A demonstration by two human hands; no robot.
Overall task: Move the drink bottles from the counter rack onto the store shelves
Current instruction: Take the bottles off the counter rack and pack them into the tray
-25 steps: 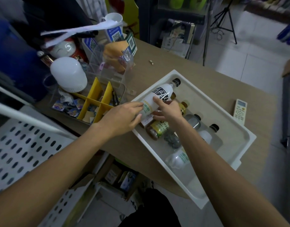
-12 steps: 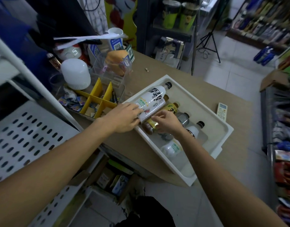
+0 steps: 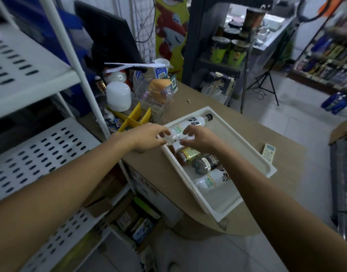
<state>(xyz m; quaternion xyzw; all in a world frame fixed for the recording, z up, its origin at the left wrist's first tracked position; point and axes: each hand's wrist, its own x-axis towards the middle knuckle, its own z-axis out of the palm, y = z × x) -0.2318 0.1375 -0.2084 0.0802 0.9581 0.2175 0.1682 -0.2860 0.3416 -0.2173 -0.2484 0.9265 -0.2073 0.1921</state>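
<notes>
Head view: left hand (image 3: 149, 135) and right hand (image 3: 200, 139) pinch the white bottle (image 3: 192, 123) lightly near its base, so it may slip onto the amber bottle (image 3: 186, 157) below.

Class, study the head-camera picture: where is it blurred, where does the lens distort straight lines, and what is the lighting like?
Head view: motion blur smears the store shelves at far right and the perforated shelf at left; the centre is sharper, the dark soda bottle label readable; the wide lens tilts the white shelf post; light is dim, without hard shadows.
</notes>
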